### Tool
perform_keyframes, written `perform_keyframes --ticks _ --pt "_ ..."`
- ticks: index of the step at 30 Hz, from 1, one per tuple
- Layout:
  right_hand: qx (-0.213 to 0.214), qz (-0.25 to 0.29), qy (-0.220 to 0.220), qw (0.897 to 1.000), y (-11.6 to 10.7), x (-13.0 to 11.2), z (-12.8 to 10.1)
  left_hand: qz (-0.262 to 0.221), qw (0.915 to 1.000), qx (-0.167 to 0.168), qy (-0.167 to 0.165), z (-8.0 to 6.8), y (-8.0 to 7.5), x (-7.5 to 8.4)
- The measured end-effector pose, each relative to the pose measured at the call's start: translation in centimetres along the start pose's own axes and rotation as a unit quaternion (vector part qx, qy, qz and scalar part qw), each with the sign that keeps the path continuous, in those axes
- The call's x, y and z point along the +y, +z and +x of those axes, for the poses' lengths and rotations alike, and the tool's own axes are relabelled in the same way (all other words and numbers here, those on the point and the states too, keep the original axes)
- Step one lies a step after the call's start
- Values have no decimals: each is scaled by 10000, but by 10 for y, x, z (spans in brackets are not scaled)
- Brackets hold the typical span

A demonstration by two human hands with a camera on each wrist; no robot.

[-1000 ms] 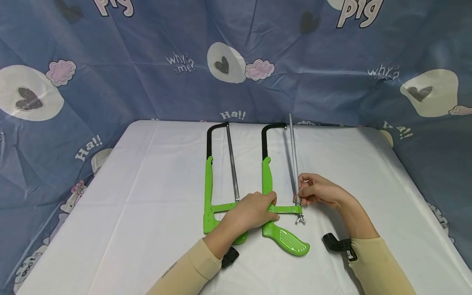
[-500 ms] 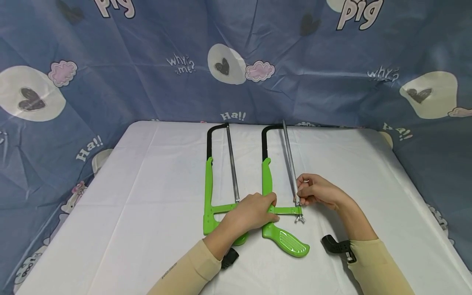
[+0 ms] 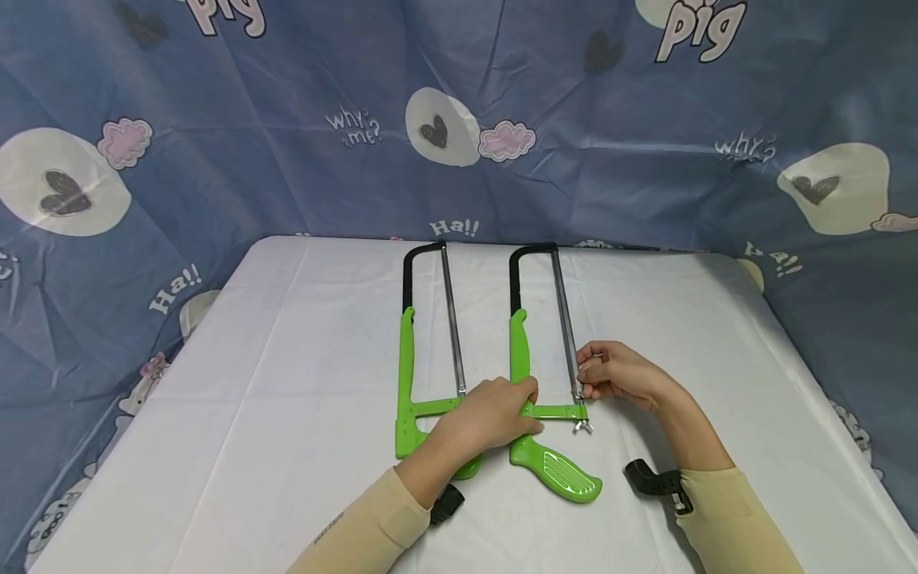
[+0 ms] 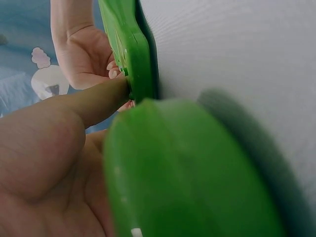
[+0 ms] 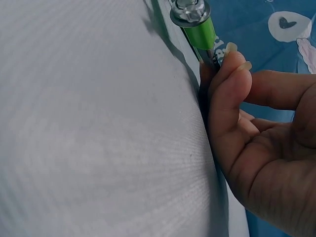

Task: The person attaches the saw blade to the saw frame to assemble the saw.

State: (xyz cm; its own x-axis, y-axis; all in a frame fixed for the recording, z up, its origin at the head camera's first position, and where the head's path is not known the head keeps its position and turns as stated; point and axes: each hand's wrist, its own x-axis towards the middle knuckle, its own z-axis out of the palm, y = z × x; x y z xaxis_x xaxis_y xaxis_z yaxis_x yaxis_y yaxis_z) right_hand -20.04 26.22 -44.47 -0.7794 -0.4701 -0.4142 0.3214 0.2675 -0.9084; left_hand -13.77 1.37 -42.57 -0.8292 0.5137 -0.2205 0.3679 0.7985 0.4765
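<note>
In the head view a hacksaw with a green frame [image 3: 519,343] and black front bow lies flat. My left hand [image 3: 495,410] grips its frame just above the green handle [image 3: 562,478]. The silver saw blade [image 3: 565,327] runs from the bow tip to the rear green arm. At its near end, my right hand [image 3: 620,375] pinches the blade between thumb and fingers. Just below sits a wing nut [image 3: 583,427], also large in the right wrist view. A matching hacksaw [image 3: 406,359] lies to the left, its handle partly behind my left forearm.
A white cloth covers the table [image 3: 323,343]. A blue printed curtain [image 3: 287,159] hangs behind it and at both sides. Black wrist devices, such as the right strap [image 3: 656,481], sit at each cuff.
The blade's far end has swung left and down, from beyond the bow onto the bow tip. My right hand has shifted very slightly with it. My left hand stays on the frame.
</note>
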Motion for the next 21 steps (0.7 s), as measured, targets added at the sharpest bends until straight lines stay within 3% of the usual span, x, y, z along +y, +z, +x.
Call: perform_keyframes --ticks 21 --pt "138 236 199 9994 1 1 1 25 10000 61 69 -1 1 -1"
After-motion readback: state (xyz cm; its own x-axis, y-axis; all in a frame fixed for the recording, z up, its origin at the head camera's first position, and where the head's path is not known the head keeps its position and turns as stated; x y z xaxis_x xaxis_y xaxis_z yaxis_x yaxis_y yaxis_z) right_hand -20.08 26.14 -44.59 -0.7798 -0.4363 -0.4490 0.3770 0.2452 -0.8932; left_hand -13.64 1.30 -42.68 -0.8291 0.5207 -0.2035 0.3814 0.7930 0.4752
